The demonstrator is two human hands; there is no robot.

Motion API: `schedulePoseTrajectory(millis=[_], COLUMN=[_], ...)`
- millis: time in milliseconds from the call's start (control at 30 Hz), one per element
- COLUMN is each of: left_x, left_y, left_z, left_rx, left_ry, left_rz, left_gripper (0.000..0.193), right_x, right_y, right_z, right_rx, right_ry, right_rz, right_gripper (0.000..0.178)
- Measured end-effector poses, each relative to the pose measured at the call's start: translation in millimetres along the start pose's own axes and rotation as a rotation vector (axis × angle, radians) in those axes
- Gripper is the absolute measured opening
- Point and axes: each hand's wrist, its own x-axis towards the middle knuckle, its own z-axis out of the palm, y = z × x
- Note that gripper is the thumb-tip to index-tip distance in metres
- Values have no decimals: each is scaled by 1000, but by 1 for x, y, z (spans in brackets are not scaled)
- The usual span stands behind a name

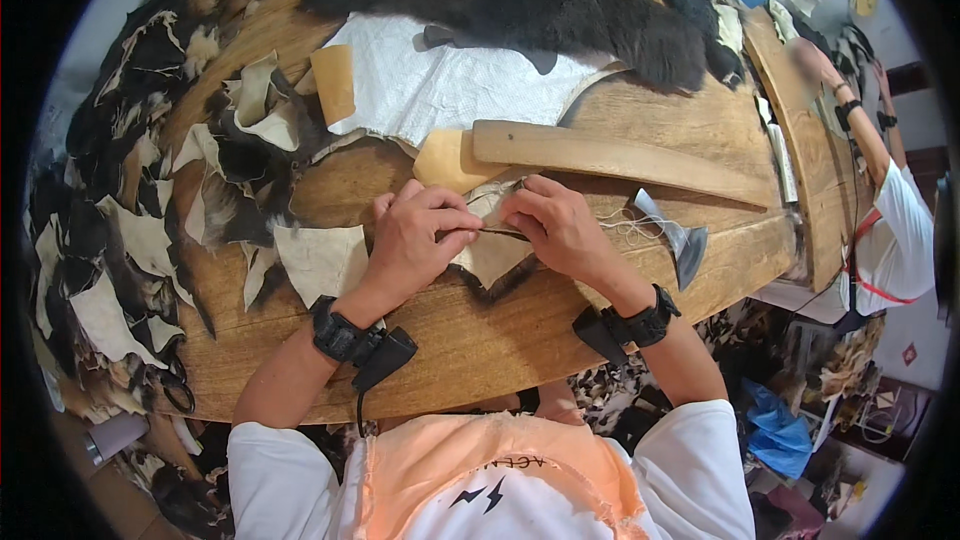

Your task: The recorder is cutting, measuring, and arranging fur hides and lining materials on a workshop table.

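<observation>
Both hands meet over a pale piece of hide [492,258] edged with dark fur, near the front of the wooden table. My left hand [415,240] is closed, thumb and fingers pinching the upper left edge of the hide. On the other side my right hand [560,225] pinches the same piece, fingertips pressed together. Whether a needle or other small item sits in the fingertips is too small to tell. Loose white thread [632,224] lies right of my right hand, beside a grey tool with a flared end [685,252]. Another pale hide piece [320,258] lies left of my left hand.
A long curved wooden board [610,162] and a tan card pattern [447,162] lie just beyond my hands. Farther back are a white sheet [450,80] and a large black fur [520,5]. Hide scraps [130,240] heap up at left. A co-worker [885,230] stands at right.
</observation>
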Motion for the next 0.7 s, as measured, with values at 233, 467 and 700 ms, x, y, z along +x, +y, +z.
schedulePoseTrajectory(millis=[233, 467, 700], left_x=[-1, -2, -1], left_y=[-2, -3, -5], left_z=[3, 6, 10], left_rx=[54, 43, 59], left_ry=[24, 70, 102], left_rz=[31, 35, 47], left_gripper=[11, 13, 14], right_x=[5, 10, 11], right_y=[-8, -26, -19], right_z=[7, 11, 16], right_rx=[-131, -421, -464], right_ry=[-2, -47, -90], right_rz=[-31, -103, -124], right_gripper=[11, 31, 31])
